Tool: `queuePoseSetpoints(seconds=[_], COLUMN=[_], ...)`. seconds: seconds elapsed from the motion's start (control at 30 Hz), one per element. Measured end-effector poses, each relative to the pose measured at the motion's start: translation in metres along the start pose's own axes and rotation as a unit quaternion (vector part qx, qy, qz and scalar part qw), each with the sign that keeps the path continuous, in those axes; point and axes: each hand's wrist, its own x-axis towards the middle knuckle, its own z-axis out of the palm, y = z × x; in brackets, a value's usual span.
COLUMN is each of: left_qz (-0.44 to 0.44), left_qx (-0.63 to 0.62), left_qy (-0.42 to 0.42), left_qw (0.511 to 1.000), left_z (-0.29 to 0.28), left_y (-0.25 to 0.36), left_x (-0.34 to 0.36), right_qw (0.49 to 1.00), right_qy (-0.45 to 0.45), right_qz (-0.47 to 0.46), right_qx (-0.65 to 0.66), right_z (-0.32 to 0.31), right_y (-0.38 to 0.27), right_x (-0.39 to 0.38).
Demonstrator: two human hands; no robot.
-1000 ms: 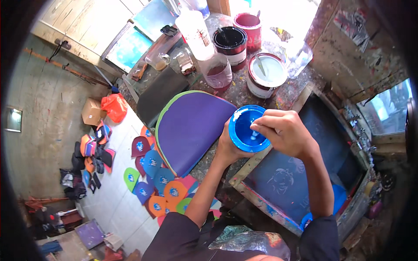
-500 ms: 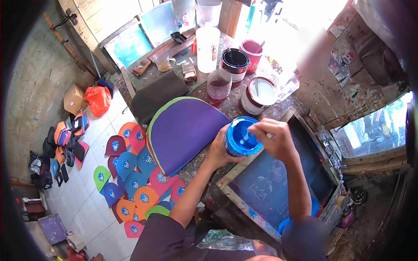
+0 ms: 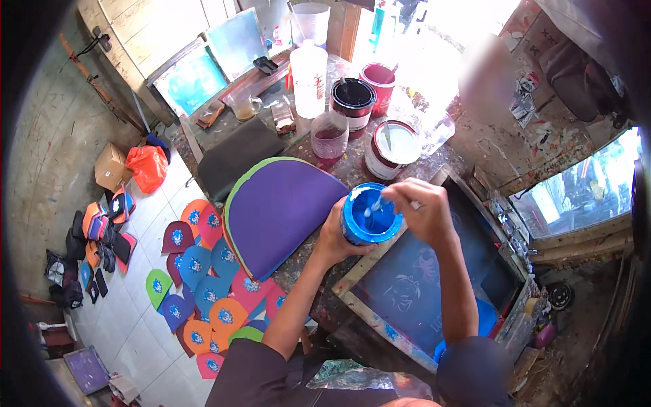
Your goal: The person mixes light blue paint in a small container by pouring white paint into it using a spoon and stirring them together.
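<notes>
My left hand is wrapped round a blue tub of glossy blue paint, with white smears on its rim. My right hand pinches a small pale stirrer whose lower end is in the paint. The tub is held above the edge between a stack of rounded coloured sheets, purple on top, and a framed printing screen with pale stencilled figures.
Paint cans, jugs and framed screens crowd the back of the worktable. Printed coloured cut-outs cover part of the tiled floor at left, near piles of pieces, a red bag and a cardboard box.
The tub and both hands have shifted slightly left in view as the camera's view turned. My right hand has moved the stirrer about inside the tub.
</notes>
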Motion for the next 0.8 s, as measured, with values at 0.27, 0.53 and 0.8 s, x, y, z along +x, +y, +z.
queuePoseSetpoints(seconds=[0.27,0.53,0.8], left_qz=[0.016,0.011,-0.009], left_qx=[0.009,0.020,0.016], left_qy=[0.023,0.005,-0.004], left_qw=[1.000,1.000,1.000], left_z=[0.000,-0.001,-0.003], left_y=[0.004,0.009,0.005], left_x=[0.002,0.003,0.001], right_qw=[0.998,1.000,0.998], right_qy=[0.053,0.025,0.006], right_qz=[0.040,-0.013,0.045], right_qx=[0.000,0.012,0.047], right_z=[-0.008,-0.012,-0.007], right_y=[0.002,0.004,0.007], right_x=[-0.003,-0.003,-0.011])
